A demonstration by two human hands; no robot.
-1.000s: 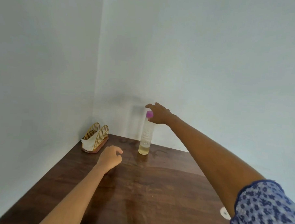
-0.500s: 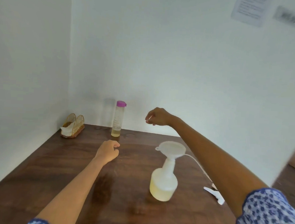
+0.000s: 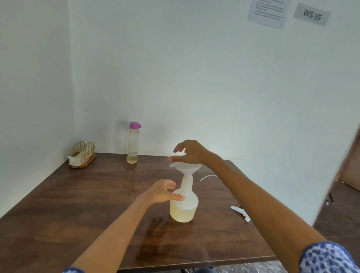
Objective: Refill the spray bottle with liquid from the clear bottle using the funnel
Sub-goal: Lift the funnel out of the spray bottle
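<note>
The white spray bottle (image 3: 183,208) stands mid-table with pale yellow liquid in its lower part and no spray head on it. A white funnel (image 3: 186,167) sits in its neck. My right hand (image 3: 189,152) hovers right over the funnel's rim, fingers spread and thumb close to the rim, gripping nothing. My left hand (image 3: 162,192) is open beside the bottle's shoulder, thumb against it. The clear bottle (image 3: 133,146) with a purple cap stands capped by the back wall, a little yellowish liquid at its bottom.
The removed spray head (image 3: 240,211) lies on the wooden table (image 3: 90,194) to the right of the bottle, its thin tube (image 3: 208,176) curving behind my right arm. A gold wire napkin holder (image 3: 82,155) sits in the back left corner. The table's right edge faces a doorway.
My right hand left the clear bottle's cap and came down over the funnel. My left hand moved right to the spray bottle's side. The view swung to the right.
</note>
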